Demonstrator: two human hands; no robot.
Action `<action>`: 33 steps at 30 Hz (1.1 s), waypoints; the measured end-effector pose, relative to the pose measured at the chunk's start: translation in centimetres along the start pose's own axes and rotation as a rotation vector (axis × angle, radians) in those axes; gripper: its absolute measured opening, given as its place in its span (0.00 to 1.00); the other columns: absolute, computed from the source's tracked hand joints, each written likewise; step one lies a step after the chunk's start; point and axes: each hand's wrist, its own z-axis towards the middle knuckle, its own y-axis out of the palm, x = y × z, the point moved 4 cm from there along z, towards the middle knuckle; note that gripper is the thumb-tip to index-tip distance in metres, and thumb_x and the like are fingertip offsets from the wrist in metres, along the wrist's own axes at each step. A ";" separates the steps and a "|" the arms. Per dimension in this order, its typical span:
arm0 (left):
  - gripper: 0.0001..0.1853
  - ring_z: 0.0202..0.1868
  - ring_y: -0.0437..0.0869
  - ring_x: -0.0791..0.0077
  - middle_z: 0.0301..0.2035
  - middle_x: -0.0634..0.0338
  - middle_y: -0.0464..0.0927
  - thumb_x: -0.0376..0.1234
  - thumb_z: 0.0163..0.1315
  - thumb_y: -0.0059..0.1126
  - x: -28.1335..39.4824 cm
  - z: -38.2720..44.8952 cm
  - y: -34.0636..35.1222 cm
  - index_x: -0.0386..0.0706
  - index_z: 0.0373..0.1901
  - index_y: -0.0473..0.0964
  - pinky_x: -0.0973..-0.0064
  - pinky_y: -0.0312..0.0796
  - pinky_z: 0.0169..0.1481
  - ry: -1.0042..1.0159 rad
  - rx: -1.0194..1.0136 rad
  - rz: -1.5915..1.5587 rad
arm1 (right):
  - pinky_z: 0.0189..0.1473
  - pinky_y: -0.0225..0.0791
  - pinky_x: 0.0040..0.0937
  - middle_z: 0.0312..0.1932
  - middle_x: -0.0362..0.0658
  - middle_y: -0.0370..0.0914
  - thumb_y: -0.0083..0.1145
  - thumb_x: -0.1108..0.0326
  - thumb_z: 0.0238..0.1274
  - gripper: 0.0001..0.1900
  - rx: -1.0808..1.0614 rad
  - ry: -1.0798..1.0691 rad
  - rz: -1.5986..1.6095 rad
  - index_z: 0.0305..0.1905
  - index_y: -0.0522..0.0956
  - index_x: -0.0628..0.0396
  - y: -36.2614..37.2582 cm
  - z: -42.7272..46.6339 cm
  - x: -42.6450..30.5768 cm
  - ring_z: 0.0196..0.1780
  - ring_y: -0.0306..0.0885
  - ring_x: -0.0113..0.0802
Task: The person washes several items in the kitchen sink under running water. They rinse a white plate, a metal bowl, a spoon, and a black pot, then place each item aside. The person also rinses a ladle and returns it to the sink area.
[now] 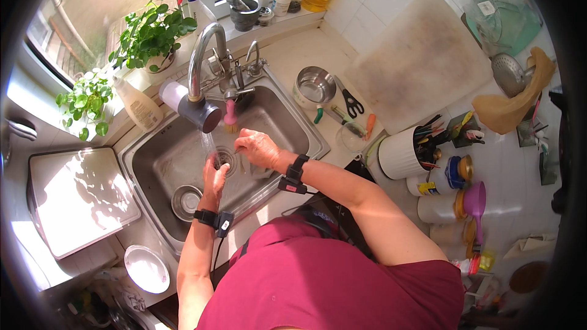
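Water runs from the faucet's filter head (202,112) onto my left hand (216,173) in the steel sink (156,165). A small dark thing, too blurred to name, lies in the curled fingers of that hand, above the drain (231,160). To its right my right hand (257,146) is closed, fingertips pinched together on a small dark bit that I cannot make out. A metal bowl (187,202) sits in the sink's near left corner. Above my right hand a pink-handled brush (230,117) hangs below the faucet. Something pale and translucent lies partly hidden under my right hand.
Right of the sink stand a small steel pot (315,85), black-handled scissors (352,103), a peeler (341,113) and a large cutting board (422,59). A white tray (85,201) and a white bowl (146,269) are at left. Potted plants (151,32) and bottles line the windowsill.
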 end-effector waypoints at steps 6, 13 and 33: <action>0.21 0.47 0.78 0.79 0.47 0.64 0.79 0.38 0.65 0.65 1.8 -1.4 3.2 0.38 0.56 0.75 0.75 0.71 0.55 -0.126 -0.421 -0.287 | 0.46 0.75 0.40 0.38 0.49 0.80 0.60 0.73 0.56 0.08 0.096 0.220 0.217 0.40 0.83 0.58 1.0 1.0 0.9 0.43 0.82 0.49; 0.18 0.19 0.66 0.82 0.19 0.70 0.65 0.47 0.76 0.47 2.8 -2.3 3.7 0.42 0.35 0.73 0.79 0.69 0.25 -0.295 -0.370 -0.317 | 0.45 0.74 0.37 0.46 0.51 0.77 0.65 0.67 0.58 0.22 0.223 0.383 0.342 0.56 0.75 0.62 0.2 1.6 2.7 0.41 0.79 0.38; 0.22 0.17 0.58 0.85 0.17 0.72 0.59 0.52 0.77 0.41 0.7 -3.3 2.8 0.44 0.35 0.70 0.81 0.58 0.22 -0.414 -0.399 -0.415 | 0.33 0.68 0.23 0.42 0.37 0.73 0.54 0.54 0.72 0.17 0.601 1.056 0.968 0.54 0.74 0.54 -10.4 -9.4 19.5 0.37 0.77 0.29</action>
